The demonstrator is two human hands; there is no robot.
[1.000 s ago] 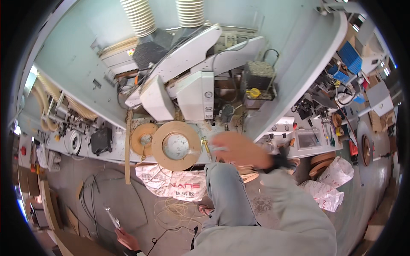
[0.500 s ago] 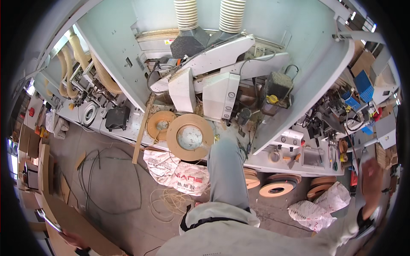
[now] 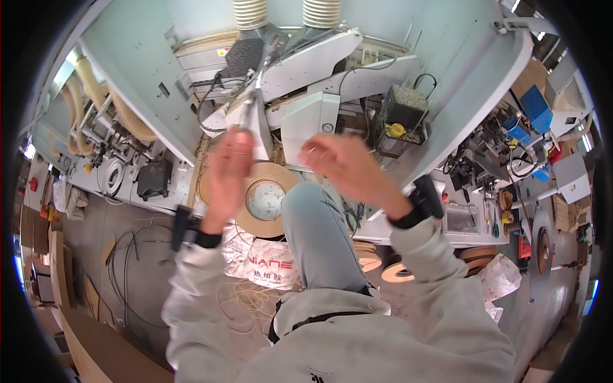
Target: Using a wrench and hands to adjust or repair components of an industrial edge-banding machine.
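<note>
My left hand point(image 3: 231, 169) is raised in front of the machine, its fingers closed around a wrench point(image 3: 262, 71). The tool points up and away and is smeared by motion, over the slanted white arms of the machine. Level with it, my right hand point(image 3: 348, 167) hangs in the air with bent, slightly blurred fingers apart and nothing visible in them. It is nearest to the white upright housing point(image 3: 311, 121). Below and between the hands lies a tan roll of edge banding point(image 3: 255, 219), partly hidden by my left hand and my raised knee.
Two ribbed hoses point(image 3: 320, 13) drop into the machine from above. A glue-crusted dark block point(image 3: 407, 105) stands at right inside the cabinet. White sacks point(image 3: 271, 271), coiled strip point(image 3: 246, 300) and more rolls point(image 3: 397, 273) are on the floor. Black cable point(image 3: 131, 255) loops at left.
Both hands have come in from the far sides to the middle, in front of the machine. The wrench has travelled with my left hand. The view has shifted slightly right.
</note>
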